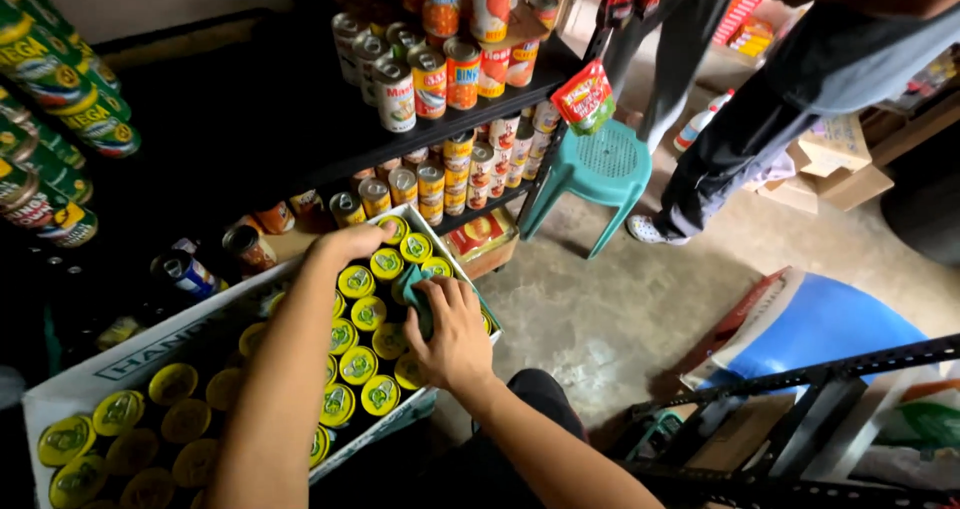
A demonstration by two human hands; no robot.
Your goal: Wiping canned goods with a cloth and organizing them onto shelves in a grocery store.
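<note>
Yellow-lidded cans (357, 365) are packed in rows inside a white cardboard box (120, 361). Its far rim is gripped by the left hand (350, 241), fingers curled over the edge. A teal cloth (418, 301) is clenched in the right hand (452, 337) and pressed onto the can tops. A teal stool (600, 169) is seen further right.

Can lids (357, 281): yellow with green centre marks
Cloth (420, 304): teal
Box (120, 361): white, dark lettering
Stool (600, 169): teal-green, perforated seat
Shelf cans (462, 72): red, orange and white labels
Floor (620, 309): mottled grey
</note>
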